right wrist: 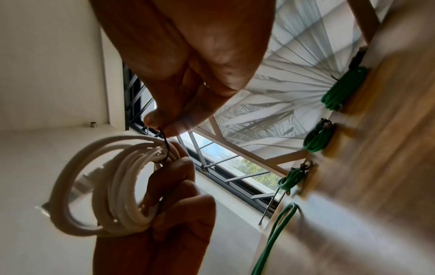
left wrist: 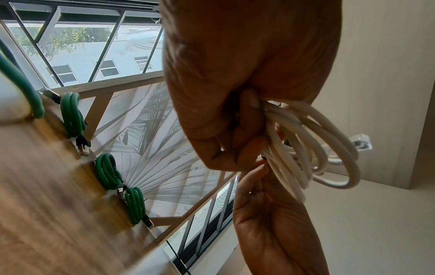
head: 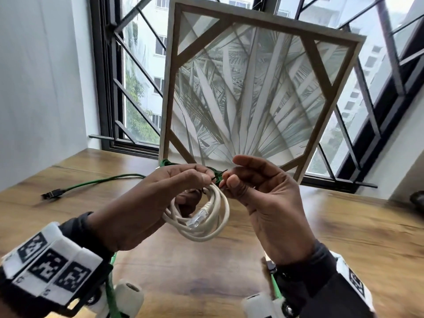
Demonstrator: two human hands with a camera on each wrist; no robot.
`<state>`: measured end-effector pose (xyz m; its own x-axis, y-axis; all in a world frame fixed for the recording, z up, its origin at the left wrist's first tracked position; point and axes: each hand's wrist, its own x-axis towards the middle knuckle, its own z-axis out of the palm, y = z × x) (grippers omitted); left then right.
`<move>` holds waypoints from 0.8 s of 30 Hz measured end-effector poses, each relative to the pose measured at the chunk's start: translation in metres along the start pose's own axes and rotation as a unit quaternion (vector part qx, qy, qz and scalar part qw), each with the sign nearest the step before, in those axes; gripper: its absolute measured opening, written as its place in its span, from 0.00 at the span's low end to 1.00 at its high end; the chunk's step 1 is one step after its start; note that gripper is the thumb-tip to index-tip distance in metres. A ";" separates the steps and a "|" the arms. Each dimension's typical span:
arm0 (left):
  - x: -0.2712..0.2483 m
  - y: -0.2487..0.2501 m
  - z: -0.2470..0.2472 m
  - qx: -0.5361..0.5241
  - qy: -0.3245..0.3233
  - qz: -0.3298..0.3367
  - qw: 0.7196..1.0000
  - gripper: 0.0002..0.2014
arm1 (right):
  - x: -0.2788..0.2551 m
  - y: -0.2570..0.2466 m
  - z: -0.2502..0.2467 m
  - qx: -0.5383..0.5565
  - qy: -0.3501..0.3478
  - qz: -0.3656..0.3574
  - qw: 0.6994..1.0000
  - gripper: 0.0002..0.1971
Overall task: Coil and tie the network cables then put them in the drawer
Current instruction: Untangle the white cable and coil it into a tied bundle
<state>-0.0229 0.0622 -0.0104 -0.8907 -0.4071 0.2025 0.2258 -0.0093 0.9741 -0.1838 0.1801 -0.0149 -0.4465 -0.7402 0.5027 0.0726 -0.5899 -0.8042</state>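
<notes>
White network cable coil (head: 202,216): gripped by left hand (head: 146,203); black tie (right wrist: 166,147), apparently wire, pinched by right hand (head: 263,203) at coil's 12 o'clock.

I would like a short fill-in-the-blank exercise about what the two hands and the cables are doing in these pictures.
1. The left hand holds a coil of ____ cable.
2. The right hand pinches a thin ____ tie at the coil.
3. The coiled cables by the framed picture are ____.
4. The table is made of ____.

Missing words: white; black; green; wood
</notes>
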 end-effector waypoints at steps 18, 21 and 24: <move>-0.001 0.006 -0.004 0.021 -0.011 -0.017 1.000 0.08 | -0.004 -0.004 0.007 -0.095 -0.014 -0.088 0.991 0.21; -0.002 0.006 -0.004 0.024 -0.014 -0.022 0.999 0.08 | -0.004 -0.003 0.006 -0.100 -0.013 -0.088 0.991 0.21; -0.002 0.007 -0.003 0.029 -0.014 -0.024 0.999 0.07 | -0.004 -0.004 0.005 -0.103 -0.018 -0.090 0.990 0.22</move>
<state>-0.0184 0.0602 -0.0044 -0.9110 -0.3813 0.1572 0.1600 0.0246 0.9868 -0.1776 0.1836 -0.0117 -0.4024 -0.6426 0.6521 -0.1914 -0.6375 -0.7463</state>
